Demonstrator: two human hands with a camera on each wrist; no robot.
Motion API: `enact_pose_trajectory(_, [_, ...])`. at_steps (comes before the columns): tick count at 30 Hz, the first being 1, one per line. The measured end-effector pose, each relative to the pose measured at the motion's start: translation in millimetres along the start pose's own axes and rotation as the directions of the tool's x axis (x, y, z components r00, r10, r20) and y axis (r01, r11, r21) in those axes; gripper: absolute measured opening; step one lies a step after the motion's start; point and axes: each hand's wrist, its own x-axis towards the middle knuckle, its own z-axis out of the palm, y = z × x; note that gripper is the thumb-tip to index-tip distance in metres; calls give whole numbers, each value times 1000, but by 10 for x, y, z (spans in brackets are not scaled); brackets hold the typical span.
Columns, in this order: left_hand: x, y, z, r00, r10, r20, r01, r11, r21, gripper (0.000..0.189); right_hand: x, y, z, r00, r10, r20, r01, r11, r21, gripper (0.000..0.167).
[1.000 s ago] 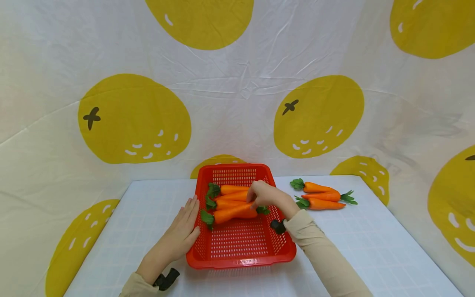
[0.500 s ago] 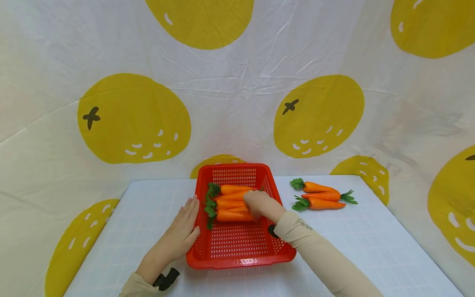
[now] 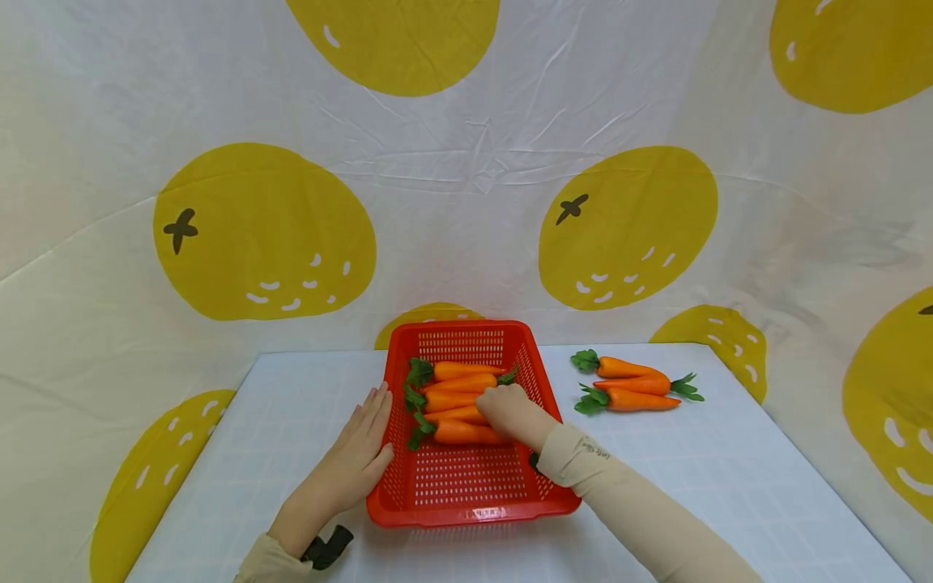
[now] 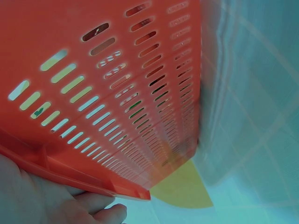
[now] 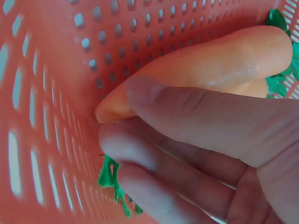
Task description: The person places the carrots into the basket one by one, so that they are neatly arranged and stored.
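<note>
A red perforated plastic basket [image 3: 474,515] holds several orange carrots with green leafy tops, lying crosswise in its far half. My right hand [image 3: 514,417] reaches inside and pinches the tapered end of the nearest carrot [image 3: 466,434]. In the right wrist view the thumb lies on top of that carrot [image 5: 210,60], low beside the basket wall; its leafy end points away from the hand. Flat along the basket's left rim rests my left hand [image 3: 357,449], fingers straight. The left wrist view shows this hand [image 4: 51,200] under the rim, outside the slotted wall [image 4: 46,23].
Right of the basket, three carrots [image 3: 641,400] lie on the table [image 3: 700,461], which has a pale checked cover. A white curtain [image 3: 452,235] with large yellow fruit prints hangs behind. Each wrist carries a small black device [image 3: 328,549].
My right hand has lowered into the basket with the carrot, which now lies nearer the front, beside the other carrots. The left hand stays on the rim.
</note>
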Motion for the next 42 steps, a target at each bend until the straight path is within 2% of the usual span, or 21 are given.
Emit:
enact_pose_trajectory(7, [2, 5, -7, 1000, 3, -2, -3, 1000, -8, 70, -33, 29, -6, 1000, 7, 20, -7, 1000, -11, 17])
enact_pose_trajectory(15, [8, 7, -8, 1000, -4, 1, 4, 1000, -24, 70, -29, 28, -48, 999, 10, 48, -13, 998, 67, 20])
enact_pose_trajectory(19, [9, 11, -3, 1000, -5, 4, 5, 1000, -19, 71, -12, 28, -76, 996, 12, 87, -17, 999, 51, 20])
enact_pose_trajectory(22, [8, 6, 4, 1000, -7, 5, 7, 1000, -16, 71, 4, 88, -130, 993, -15, 120, 9, 999, 52, 14])
enact_pose_trajectory(26, [3, 0, 1, 1000, -9, 4, 9, 1000, -15, 71, 23, 190, -219, 991, -53, 121, 39, 993, 114, 27])
enact_pose_trajectory(28, [2, 4, -6, 1000, -9, 2, 9, 1000, -13, 70, 35, 199, -240, 991, -47, 129, 31, 992, 122, 25])
enact_pose_trajectory(32, [1, 13, -15, 1000, -5, -5, 5, 1000, -14, 70, 74, 143, -227, 987, -14, 161, 2, 998, 70, 11])
enact_pose_trajectory(36, [-1, 20, -13, 1000, 11, -24, -11, 1000, -11, 70, 87, 67, -144, 986, 10, 164, -15, 999, 28, 11])
enact_pose_trajectory(39, [-5, 18, -6, 999, 15, -29, -15, 1000, -3, 70, 68, 20, -92, 988, 34, 152, -41, 998, 43, 12])
enact_pose_trajectory(42, [-5, 17, -1, 1000, 10, -22, -10, 1000, 0, 70, 33, -9, -68, 991, 44, 130, -50, 998, 45, 20])
